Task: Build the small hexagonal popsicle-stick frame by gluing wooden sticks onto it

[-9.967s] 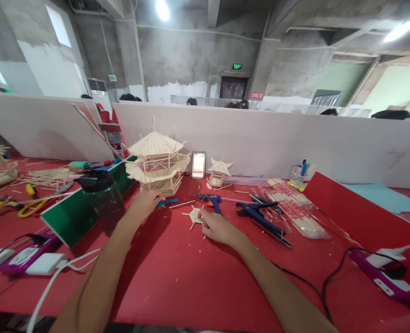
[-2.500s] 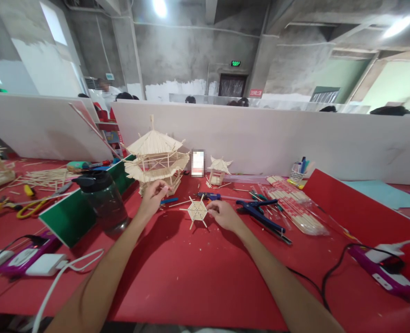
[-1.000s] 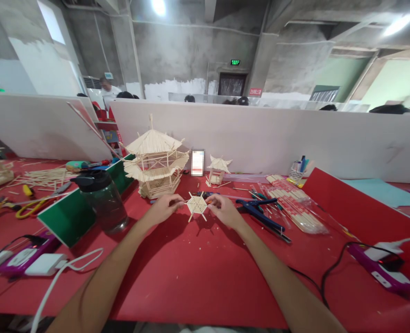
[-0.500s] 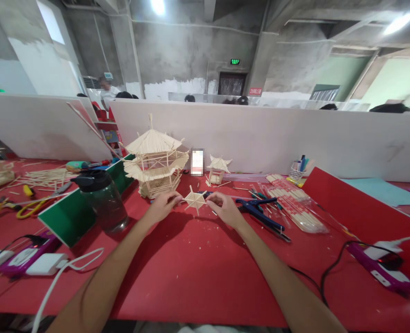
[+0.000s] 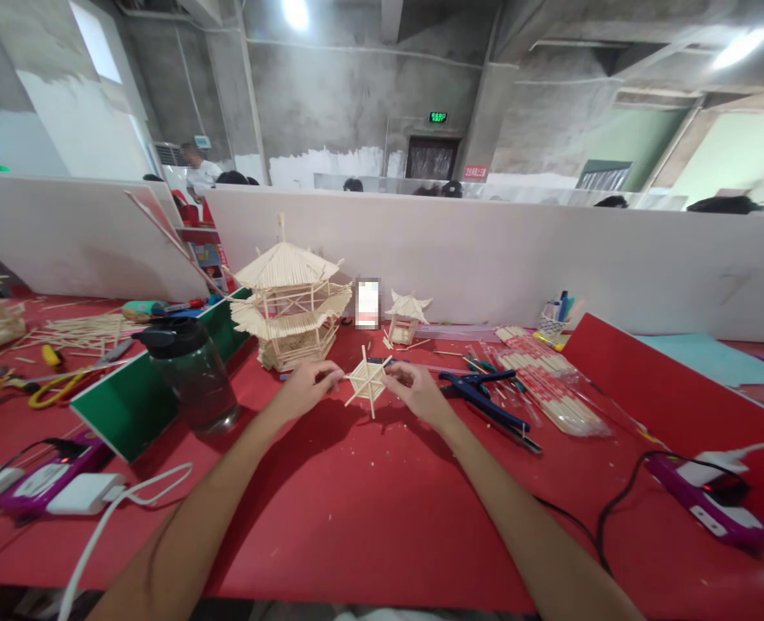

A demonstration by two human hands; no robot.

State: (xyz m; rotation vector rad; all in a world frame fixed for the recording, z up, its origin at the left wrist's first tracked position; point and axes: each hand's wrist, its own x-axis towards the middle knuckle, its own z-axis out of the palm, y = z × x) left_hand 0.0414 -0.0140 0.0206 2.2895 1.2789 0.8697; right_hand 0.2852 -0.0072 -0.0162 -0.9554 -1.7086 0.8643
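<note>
A small hexagonal web of thin wooden sticks (image 5: 367,380) is held just above the red table (image 5: 369,517), tilted on edge. My left hand (image 5: 308,386) pinches its left side and my right hand (image 5: 414,390) pinches its right side. Behind them stands a two-tiered stick pavilion model (image 5: 290,295), with a much smaller stick pavilion (image 5: 408,316) to its right.
A dark water bottle (image 5: 191,373) and a green board (image 5: 142,384) sit to the left. Blue pliers (image 5: 485,398), a glue gun (image 5: 382,362) and a bag of sticks (image 5: 547,379) lie right of my hands. Cables and purple devices (image 5: 711,496) flank the near table. White partitions (image 5: 517,259) back the desk.
My left hand left the big pavilion and joined the right on the stick web. Both hands lifted the web off the table and turned it from flat to tilted.
</note>
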